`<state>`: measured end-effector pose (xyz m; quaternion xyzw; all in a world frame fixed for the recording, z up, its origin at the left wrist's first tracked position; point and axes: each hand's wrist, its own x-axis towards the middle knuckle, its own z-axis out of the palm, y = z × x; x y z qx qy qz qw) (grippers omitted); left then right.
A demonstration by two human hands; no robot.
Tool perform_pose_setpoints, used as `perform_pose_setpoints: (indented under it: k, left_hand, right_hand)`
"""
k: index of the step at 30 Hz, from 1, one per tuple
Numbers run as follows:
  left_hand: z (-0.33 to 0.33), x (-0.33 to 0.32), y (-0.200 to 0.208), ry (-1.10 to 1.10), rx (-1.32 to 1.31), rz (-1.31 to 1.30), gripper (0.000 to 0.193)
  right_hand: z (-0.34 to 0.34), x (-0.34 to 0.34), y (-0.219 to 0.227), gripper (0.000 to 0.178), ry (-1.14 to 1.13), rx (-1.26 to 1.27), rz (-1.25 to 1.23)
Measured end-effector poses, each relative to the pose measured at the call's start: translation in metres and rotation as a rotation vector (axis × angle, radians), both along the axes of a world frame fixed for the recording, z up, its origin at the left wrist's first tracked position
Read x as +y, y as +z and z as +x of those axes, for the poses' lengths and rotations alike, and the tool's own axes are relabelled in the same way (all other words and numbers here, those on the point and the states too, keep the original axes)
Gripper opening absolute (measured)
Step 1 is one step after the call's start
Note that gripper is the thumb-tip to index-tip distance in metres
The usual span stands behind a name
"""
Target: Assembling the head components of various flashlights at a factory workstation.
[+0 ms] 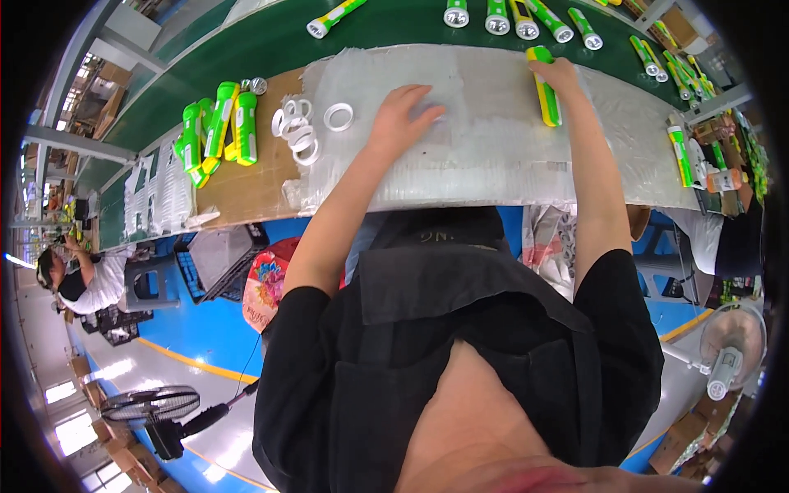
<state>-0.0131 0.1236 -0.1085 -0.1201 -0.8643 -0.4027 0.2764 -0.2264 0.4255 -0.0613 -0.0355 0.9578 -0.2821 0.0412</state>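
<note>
My right hand (559, 76) is closed around the upper part of a green and yellow flashlight body (546, 97) at the far right of the taped cardboard mat (485, 164). Near the middle of the mat, my left hand (407, 119) is raised with its fingers apart and nothing in it. Left of that hand lies a single white ring (338, 117), beside a loose pile of several white rings (296, 130). Further left, several green and yellow flashlight bodies (220, 123) are heaped on bare cardboard, with small silvery reflector heads (258, 85) behind them.
Finished-looking flashlights (496, 18) with clear lenses lie along the green belt (411, 26) beyond the mat. At the right edge stand another flashlight (680, 156) and an orange-and-white item (725, 180). Fans (156, 404) stand behind me; a co-worker (90, 279) sits at the left.
</note>
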Motion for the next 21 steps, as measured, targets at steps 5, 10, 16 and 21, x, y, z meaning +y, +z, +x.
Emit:
perform_pose_setpoints:
  k: [5,10,16,21]
  left_hand:
    - [0.007,-0.002,0.022,0.061,-0.069,0.298,0.044]
    - [0.016,0.020,0.062,-0.049,0.088,0.602,0.059]
    - [0.053,0.004,0.070,-0.221,-0.160,0.796,0.038]
    - [0.084,-0.013,0.084,-0.210,0.040,0.356,0.029]
  right_hand:
    - [0.099,-0.059,0.032,0.043,0.263,-0.222,-0.920]
    - [0.196,-0.104,0.055,0.040,0.418,-0.268,-0.946]
    - [0.244,-0.130,0.046,0.049,0.469,-0.355,-1.054]
    - [0.271,-0.139,0.035,0.051,0.606,-0.483,-1.134]
